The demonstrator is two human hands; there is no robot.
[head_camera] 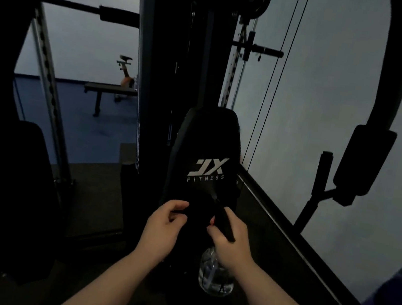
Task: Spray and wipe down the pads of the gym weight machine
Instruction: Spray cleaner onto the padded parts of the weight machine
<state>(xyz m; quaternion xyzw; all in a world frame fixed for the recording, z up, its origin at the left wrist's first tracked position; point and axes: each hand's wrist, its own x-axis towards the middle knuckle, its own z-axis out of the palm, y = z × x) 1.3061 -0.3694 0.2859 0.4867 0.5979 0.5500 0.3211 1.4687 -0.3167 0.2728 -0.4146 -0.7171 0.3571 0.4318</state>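
A black back pad (207, 137) with a white "JX FITNESS" logo stands upright in the middle of the weight machine. My right hand (229, 243) grips a clear spray bottle (214, 275) by its black spray head, nozzle aimed at the lower part of the pad. My left hand (163, 228) is beside it, fingers pinched on something dark, likely a cloth, hard to make out against the black pad. A black arm pad (363, 165) hangs on the right, another dark pad (19, 176) sits low left.
The machine's black frame column (166, 67) rises behind the back pad, with cables (269, 97) on the right. A pale wall runs along the right. A flat bench (109, 90) and an orange exercise bike (125, 72) stand on the blue floor beyond.
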